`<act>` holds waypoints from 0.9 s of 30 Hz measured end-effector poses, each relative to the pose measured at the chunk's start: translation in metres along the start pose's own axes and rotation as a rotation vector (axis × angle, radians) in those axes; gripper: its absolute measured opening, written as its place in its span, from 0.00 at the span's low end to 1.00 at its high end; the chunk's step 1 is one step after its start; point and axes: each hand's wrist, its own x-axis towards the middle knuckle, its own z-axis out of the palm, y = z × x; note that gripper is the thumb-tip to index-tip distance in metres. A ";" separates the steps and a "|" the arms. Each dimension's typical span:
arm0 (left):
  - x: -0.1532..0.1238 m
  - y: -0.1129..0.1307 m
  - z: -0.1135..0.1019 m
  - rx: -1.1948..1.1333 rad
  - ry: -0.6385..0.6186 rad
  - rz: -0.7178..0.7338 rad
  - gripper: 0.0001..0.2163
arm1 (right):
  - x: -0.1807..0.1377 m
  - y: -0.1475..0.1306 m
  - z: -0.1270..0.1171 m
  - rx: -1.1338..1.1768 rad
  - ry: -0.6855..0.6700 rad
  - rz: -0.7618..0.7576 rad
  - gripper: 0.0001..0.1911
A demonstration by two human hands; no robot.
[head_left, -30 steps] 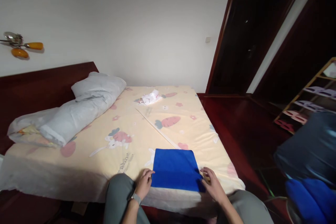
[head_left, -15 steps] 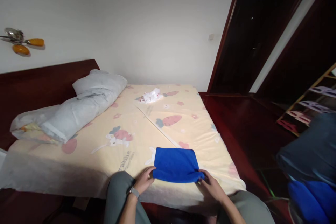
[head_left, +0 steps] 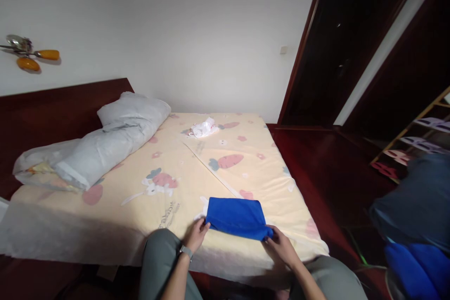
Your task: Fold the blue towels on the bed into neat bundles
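Observation:
A bright blue cloth lies near the front edge of the bed, its near edge raised off the sheet and partly folded away from me. My left hand pinches the cloth's near left corner. My right hand pinches its near right corner. Both hands are closed on the fabric. My knees in grey-green trousers press against the bed's front edge.
Grey pillows lie along the dark headboard at left. A crumpled white bag sits at the far end of the bed. Right of the bed: dark wooden floor, a shoe rack, a dark blue bundle and more blue cloth.
Both hands have lifted the cloth's near edge and carried it away from me, so the cloth looks shorter than before.

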 end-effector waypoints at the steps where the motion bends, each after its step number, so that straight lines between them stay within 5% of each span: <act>1: 0.000 0.002 0.000 0.012 0.017 -0.001 0.20 | 0.000 -0.003 0.000 0.005 0.020 0.022 0.23; 9: -0.009 0.014 0.010 0.132 0.148 -0.091 0.20 | -0.001 -0.016 -0.004 -0.159 0.060 0.169 0.30; 19: -0.013 0.019 0.019 0.246 0.111 -0.151 0.06 | 0.000 -0.005 0.000 -0.180 0.113 0.269 0.33; 27: -0.008 0.035 0.021 0.289 0.090 -0.300 0.14 | 0.000 0.002 0.006 -0.145 0.117 0.309 0.25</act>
